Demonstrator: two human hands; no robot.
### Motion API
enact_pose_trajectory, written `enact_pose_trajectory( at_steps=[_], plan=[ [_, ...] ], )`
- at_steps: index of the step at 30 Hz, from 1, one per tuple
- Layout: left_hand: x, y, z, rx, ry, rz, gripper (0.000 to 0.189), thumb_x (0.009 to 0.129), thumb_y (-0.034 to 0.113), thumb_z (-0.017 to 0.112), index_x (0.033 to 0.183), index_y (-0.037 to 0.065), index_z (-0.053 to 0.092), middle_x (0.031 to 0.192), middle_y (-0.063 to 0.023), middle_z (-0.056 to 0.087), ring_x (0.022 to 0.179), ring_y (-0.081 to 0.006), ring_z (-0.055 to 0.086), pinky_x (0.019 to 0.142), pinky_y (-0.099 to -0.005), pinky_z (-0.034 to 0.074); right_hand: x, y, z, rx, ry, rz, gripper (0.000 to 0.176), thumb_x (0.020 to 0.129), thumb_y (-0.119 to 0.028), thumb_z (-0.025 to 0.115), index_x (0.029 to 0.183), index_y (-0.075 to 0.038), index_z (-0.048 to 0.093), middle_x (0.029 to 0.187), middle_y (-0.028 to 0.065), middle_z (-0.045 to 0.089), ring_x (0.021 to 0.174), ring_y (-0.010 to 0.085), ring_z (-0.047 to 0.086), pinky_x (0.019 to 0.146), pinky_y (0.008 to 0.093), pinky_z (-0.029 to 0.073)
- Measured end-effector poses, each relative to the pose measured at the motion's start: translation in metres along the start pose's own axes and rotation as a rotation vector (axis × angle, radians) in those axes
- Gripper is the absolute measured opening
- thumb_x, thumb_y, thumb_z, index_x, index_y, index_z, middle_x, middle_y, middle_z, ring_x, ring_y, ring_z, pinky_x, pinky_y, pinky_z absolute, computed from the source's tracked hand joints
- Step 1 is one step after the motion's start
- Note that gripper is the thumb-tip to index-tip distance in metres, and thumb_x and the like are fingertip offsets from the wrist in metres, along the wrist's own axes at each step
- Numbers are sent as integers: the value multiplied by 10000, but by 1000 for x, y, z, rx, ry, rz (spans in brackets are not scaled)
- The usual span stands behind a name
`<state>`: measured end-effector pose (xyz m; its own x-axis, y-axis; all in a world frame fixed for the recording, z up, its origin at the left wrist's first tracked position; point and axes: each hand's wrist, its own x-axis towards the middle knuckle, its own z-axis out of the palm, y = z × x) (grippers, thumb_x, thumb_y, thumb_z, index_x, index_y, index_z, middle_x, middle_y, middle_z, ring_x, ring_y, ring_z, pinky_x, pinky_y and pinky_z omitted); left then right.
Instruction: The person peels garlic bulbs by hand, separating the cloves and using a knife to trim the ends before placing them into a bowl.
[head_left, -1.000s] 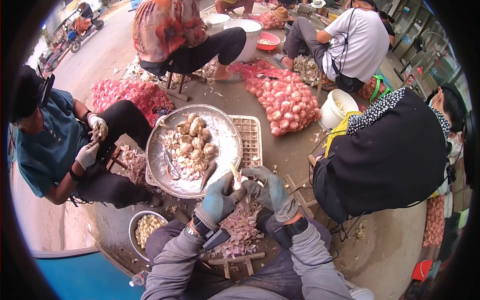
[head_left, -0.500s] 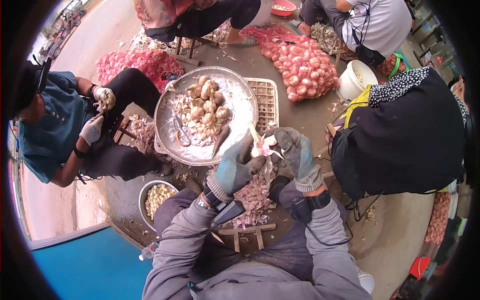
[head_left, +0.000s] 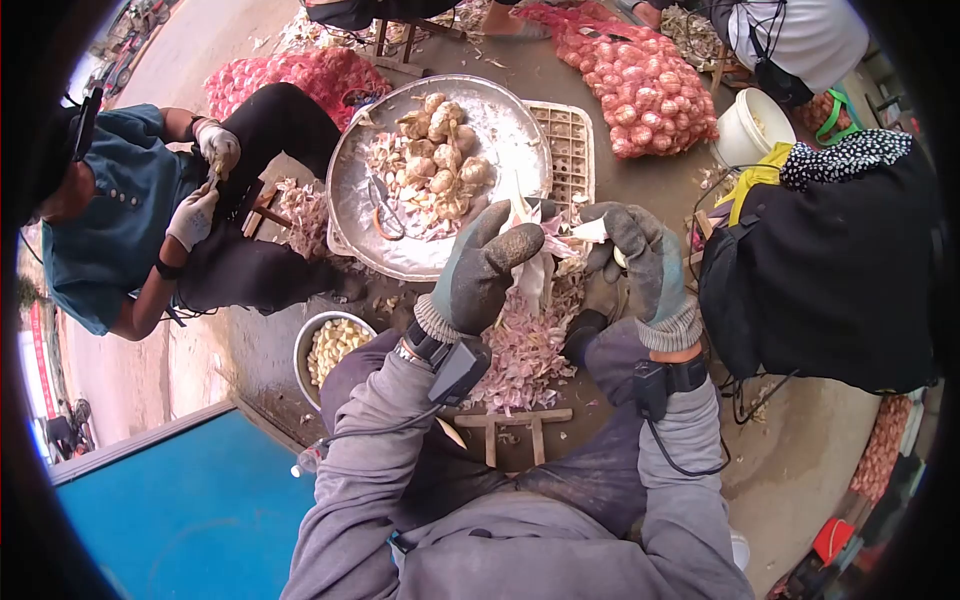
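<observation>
Both gloved hands now sit higher, nearer the metal tray, than a second ago. Left hand pinches the garlic bulb between thumb and fingers, and right hand pinches its skin strip. Peeling seems in hand, and next needs a firm outward pull. Heap of peels lies below. Person in black crowds the right elbow.
</observation>
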<state>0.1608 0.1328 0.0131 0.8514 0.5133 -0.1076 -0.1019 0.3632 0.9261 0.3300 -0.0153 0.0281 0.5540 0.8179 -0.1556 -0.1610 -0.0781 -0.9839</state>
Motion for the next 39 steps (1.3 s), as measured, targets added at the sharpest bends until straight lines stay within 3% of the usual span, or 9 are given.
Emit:
enact_pose_trajectory(
  at_steps=[7,8,9,11,13,22,30,37,39],
  plan=[
    [-5,-8,19,341,112,1,339,861,186,808,1117,-12,708,954,-42,707,1027,-130,628,980,-324,473,-1,6,16,43,-78,68,341,994,-310,692,1152,-8,716,854,-15,693,668,29,586,559,177,463],
    [-2,-39,6,586,66,377,324,849,161,831,1094,-13,710,917,-40,708,941,-99,625,888,-297,510,1,14,18,147,-62,56,312,976,-249,720,1164,-1,707,892,3,715,696,36,619,568,180,488],
    [-2,-32,10,587,66,376,324,849,161,831,1094,-13,710,917,-40,708,941,-99,625,888,-297,510,1,15,20,148,-63,57,312,976,-249,720,1164,-1,707,892,3,715,696,36,619,568,180,488],
    [-5,-9,20,156,218,-84,269,885,172,813,1052,-13,712,908,-39,712,830,-76,632,764,-265,543,0,16,23,178,-21,38,330,967,-241,730,1176,11,694,926,27,729,733,53,655,562,186,501],
    [-6,-9,21,214,240,-57,214,906,147,794,1025,-10,710,883,-34,714,757,-60,635,655,-233,536,-2,15,24,202,-27,46,340,964,-235,733,1189,15,685,938,34,731,740,61,662,565,189,508],
    [-7,-2,26,175,274,-101,252,927,155,769,1108,-14,719,879,-25,725,787,-50,637,698,-210,525,-3,16,34,218,16,-20,349,962,-196,730,1219,29,657,1022,62,737,785,76,671,607,190,531],
    [-6,-15,23,575,302,200,200,893,66,753,1088,24,750,936,-70,753,912,-134,675,1086,-338,424,-8,12,36,117,41,2,236,1007,-131,659,1193,11,682,1049,49,721,803,55,618,674,206,505],
    [-6,-14,25,556,283,210,194,876,42,754,1069,18,746,931,-109,747,894,-142,682,1087,-355,436,-7,12,33,20,-12,23,235,997,-134,680,1178,16,693,1015,28,713,791,44,597,653,197,493],
    [-8,-10,27,636,289,264,195,879,47,757,1071,14,744,913,-107,742,857,-134,678,937,-322,515,-7,13,32,47,-23,24,241,1000,-133,676,1181,26,690,1010,28,713,789,43,596,651,196,493]
  ],
)
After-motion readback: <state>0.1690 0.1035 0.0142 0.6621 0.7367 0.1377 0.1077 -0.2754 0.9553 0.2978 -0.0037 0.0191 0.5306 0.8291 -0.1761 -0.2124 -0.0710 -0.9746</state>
